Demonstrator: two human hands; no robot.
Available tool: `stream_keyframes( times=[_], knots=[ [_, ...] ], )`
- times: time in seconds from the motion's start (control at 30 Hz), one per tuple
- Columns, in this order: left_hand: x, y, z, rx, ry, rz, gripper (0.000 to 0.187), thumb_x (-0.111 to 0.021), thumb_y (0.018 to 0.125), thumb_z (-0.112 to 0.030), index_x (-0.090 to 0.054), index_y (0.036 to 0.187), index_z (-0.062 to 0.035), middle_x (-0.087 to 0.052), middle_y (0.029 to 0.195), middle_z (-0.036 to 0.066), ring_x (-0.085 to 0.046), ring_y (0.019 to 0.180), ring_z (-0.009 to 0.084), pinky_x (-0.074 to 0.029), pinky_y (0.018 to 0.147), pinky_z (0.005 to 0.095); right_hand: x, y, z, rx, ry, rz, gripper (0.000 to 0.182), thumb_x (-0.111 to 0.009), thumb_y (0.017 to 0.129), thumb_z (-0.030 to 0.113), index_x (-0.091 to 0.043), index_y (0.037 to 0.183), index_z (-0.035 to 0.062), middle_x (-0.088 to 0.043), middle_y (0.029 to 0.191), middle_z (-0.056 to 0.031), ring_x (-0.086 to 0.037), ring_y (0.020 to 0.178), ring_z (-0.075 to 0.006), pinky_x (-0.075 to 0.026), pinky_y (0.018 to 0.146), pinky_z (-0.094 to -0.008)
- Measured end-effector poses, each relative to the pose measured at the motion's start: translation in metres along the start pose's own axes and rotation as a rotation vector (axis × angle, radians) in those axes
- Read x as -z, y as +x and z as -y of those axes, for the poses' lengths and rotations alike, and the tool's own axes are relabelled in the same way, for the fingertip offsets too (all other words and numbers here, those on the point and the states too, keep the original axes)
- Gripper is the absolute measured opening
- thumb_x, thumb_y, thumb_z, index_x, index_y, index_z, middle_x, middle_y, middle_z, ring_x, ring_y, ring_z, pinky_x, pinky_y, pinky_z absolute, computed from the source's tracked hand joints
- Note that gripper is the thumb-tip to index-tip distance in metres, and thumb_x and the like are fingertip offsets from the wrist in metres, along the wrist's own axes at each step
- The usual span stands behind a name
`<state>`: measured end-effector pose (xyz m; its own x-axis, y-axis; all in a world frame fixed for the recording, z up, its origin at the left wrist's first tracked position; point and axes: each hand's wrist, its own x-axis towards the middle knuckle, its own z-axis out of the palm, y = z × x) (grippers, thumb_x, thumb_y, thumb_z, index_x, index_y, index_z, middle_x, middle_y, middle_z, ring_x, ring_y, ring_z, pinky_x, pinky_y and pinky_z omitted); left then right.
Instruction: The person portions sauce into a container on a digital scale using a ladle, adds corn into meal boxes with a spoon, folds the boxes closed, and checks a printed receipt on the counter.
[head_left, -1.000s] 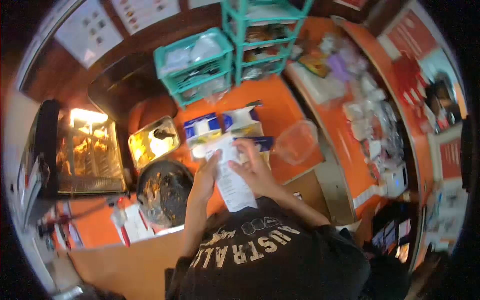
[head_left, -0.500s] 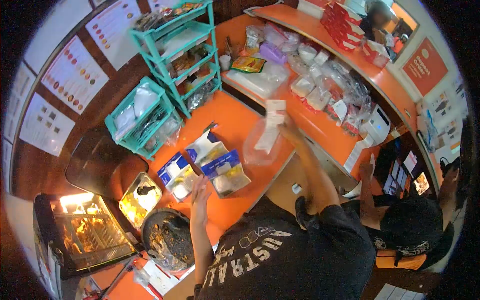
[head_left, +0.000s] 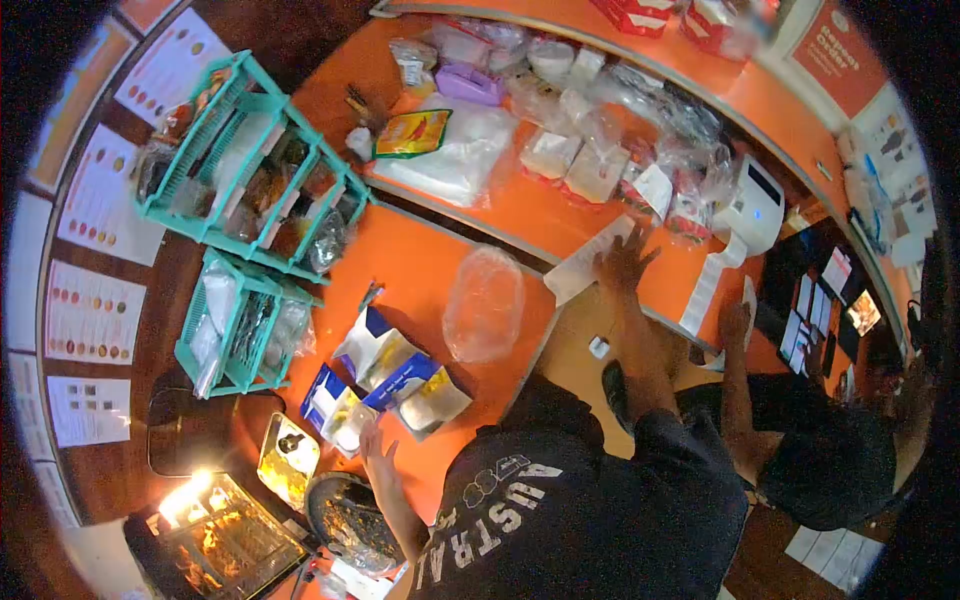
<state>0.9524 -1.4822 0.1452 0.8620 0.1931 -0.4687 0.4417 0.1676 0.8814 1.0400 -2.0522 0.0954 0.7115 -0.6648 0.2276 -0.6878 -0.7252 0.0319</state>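
My right hand (head_left: 624, 262) is spread open over a white paper strip (head_left: 583, 265) at the counter's edge. Whether it grips the strip cannot be made out. Lower left, my left hand (head_left: 380, 455) has its fingers apart, beside a blue-and-white box (head_left: 335, 405) with a white round item in it. Two more open blue-and-white boxes, one of them (head_left: 412, 385) nearer the middle, stand close together on the orange counter (head_left: 400, 255). A clear plastic bag or wrap (head_left: 484, 304) lies between the boxes and the strip.
Teal racks (head_left: 255, 165) stand at the left. Below are a lit glass food warmer (head_left: 225, 535) and a dark pan (head_left: 350, 520). Bagged items (head_left: 597, 172) and a white printer (head_left: 750, 205) line the back counter. Another person (head_left: 830, 460) works at the right.
The view has shifted and turned. My right hand and the paper strip have moved right, away from the clear plastic, and its fingers have spread. My left hand stays near the boxes.
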Motion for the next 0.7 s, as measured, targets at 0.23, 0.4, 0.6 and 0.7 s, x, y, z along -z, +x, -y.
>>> stream_keyframes(
  times=[0.23,0.4,0.6,0.7],
  knots=[
    [-0.039,0.041,-0.019,-0.109,0.113,-0.089,0.056,-0.058,0.094,-0.02,-0.036,0.144,-0.0092,-0.038,0.144,0.011,-0.04,0.13,0.0252,-0.041,0.1,0.0426,-0.04,0.025,0.003,0.148,0.306,0.187,0.082,-0.067,0.075,0.038,-0.034,0.14,0.0026,-0.028,0.151,-0.0172,-0.018,0.144,-0.0375,-0.01,0.105,-0.0754],
    [-0.04,0.052,-0.008,-0.15,0.103,-0.066,0.068,-0.067,0.089,-0.015,-0.031,0.145,-0.0051,-0.034,0.146,0.016,-0.036,0.134,0.0267,-0.037,0.105,0.0422,-0.031,0.033,0.005,0.239,0.304,0.246,0.083,-0.065,0.074,0.034,-0.029,0.143,0.0046,-0.026,0.152,-0.017,-0.014,0.145,-0.0392,-0.003,0.104,-0.0763],
    [-0.032,0.073,0.017,-0.386,0.403,-0.06,0.066,-0.075,0.078,-0.005,-0.04,0.135,-0.0002,-0.047,0.128,0.013,-0.049,0.116,0.0219,-0.045,0.095,0.0351,-0.072,0.059,-0.003,0.296,0.252,-0.02,0.069,-0.061,0.077,0.026,-0.039,0.141,0.0129,-0.02,0.155,-0.0171,-0.011,0.146,-0.0375,-0.005,0.1,-0.0796],
    [-0.038,0.08,0.031,-0.439,0.224,-0.077,0.06,-0.079,0.073,-0.008,-0.047,0.124,-0.0026,-0.055,0.104,0.009,-0.057,0.094,0.0193,-0.048,0.082,0.0344,0.008,0.046,0.039,0.37,0.32,-0.21,0.046,-0.067,0.075,0.025,-0.054,0.114,0.0056,-0.051,0.121,-0.0237,-0.047,0.116,-0.0404,-0.038,0.09,-0.0602]
  ],
)
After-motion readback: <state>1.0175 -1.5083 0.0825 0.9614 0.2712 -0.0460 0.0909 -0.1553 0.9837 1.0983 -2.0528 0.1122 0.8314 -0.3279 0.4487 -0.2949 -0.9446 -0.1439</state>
